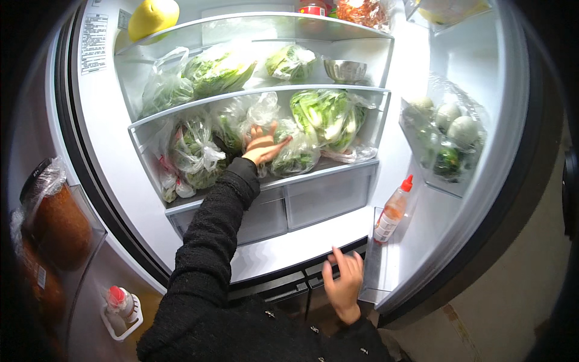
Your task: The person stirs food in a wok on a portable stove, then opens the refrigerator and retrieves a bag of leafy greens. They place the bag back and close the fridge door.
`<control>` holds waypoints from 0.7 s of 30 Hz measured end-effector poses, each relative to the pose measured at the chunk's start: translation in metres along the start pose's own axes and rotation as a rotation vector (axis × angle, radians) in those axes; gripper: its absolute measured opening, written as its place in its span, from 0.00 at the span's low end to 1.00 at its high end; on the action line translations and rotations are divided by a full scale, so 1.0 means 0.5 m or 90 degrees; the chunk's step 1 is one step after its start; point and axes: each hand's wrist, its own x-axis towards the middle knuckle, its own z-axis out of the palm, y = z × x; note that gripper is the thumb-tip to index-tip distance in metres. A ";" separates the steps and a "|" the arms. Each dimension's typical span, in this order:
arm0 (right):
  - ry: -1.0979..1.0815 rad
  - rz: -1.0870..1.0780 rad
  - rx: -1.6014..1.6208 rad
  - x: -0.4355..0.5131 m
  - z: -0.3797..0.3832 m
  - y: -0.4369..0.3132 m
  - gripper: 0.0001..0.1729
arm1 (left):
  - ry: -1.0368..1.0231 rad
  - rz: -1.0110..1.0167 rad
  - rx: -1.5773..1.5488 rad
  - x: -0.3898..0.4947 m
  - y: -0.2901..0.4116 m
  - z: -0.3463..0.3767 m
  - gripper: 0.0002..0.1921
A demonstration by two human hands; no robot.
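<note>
My left hand (262,147) reaches into the lower shelf compartment of an open refrigerator, its fingers apart. The fingertips are at a clear plastic bag (262,111) with a bunched top; whether they touch it I cannot tell. Just right of this hand lies a bag of leafy greens (296,154), and to its left a knotted bag of greens (196,151). A larger bagged leafy vegetable (328,115) rests farther right. In front of the refrigerator's lower edge hangs my right hand (346,283), slightly blurred, fingers spread and nothing held.
Above are bagged greens (221,68) and a metal bowl (346,71); a yellow pomelo-like fruit (153,20) sits higher. The right door holds a red-capped sauce bottle (390,215) and pale eggs (462,130). Large brown containers (63,228) and a red-capped bottle (122,301) are in the left door.
</note>
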 end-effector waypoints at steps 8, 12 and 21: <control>-0.008 -0.019 0.072 0.346 0.234 0.050 0.32 | 0.201 -0.132 0.165 -0.012 -0.117 -0.039 0.40; -0.066 -0.133 -0.045 0.452 0.301 0.035 0.34 | 0.268 -0.156 0.162 -0.014 -0.123 -0.033 0.38; -0.187 -0.144 -0.282 0.475 0.371 0.092 0.26 | 0.339 -0.139 0.005 -0.026 -0.188 -0.058 0.33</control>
